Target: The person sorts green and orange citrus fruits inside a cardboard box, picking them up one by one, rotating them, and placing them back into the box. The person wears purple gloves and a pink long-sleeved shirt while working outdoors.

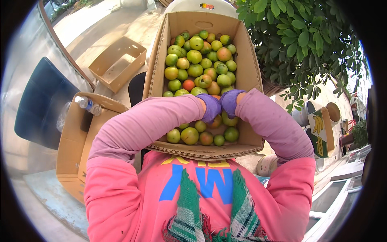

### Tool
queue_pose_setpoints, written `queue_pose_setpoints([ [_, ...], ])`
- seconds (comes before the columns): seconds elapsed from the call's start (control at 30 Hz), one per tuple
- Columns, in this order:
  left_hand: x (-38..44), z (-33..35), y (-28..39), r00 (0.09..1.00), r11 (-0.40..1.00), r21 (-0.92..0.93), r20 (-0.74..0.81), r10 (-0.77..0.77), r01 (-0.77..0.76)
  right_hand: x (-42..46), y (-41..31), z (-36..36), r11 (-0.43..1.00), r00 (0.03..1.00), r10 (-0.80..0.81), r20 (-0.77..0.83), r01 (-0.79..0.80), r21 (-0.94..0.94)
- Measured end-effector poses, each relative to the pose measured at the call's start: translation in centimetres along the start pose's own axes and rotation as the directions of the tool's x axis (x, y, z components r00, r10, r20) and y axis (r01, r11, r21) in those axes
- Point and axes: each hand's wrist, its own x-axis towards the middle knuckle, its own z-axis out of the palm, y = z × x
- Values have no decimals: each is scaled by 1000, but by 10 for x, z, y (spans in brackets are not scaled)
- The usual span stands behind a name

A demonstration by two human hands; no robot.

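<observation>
Before me stands a cardboard box (250,69) holding many tomatoes, mostly green, some orange. My left hand (210,107) and my right hand (230,101), both in purple gloves, are close together low inside the box, among the tomatoes. The fingers of both hands are largely hidden by the gloved backs and wrists, so whether either one holds a tomato does not show. A red tomato (188,85) lies up and to the left of my hands. Green tomatoes (190,135) rest along the near wall.
On the left are a cardboard box (121,72), another one (68,145) with a plastic bottle (87,104), and a dark blue chair (45,103). A leafy plant (290,36) overhangs the right side. Farther right stands a banana carton (328,133) beside buckets.
</observation>
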Motion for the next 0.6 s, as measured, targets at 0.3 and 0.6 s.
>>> queue_pose_setpoints([
  [0.3, -19, -39, -11, 996, 975, 209, -61, -65, 76, 20, 10, 19, 999, 1000, 27, -12, -27, 18],
  [0.6, 0, -50, -62, 827, 923, -20, -436, -354, 384, 5, 33, -29, 944, 846, 329, -421, -303, 129],
])
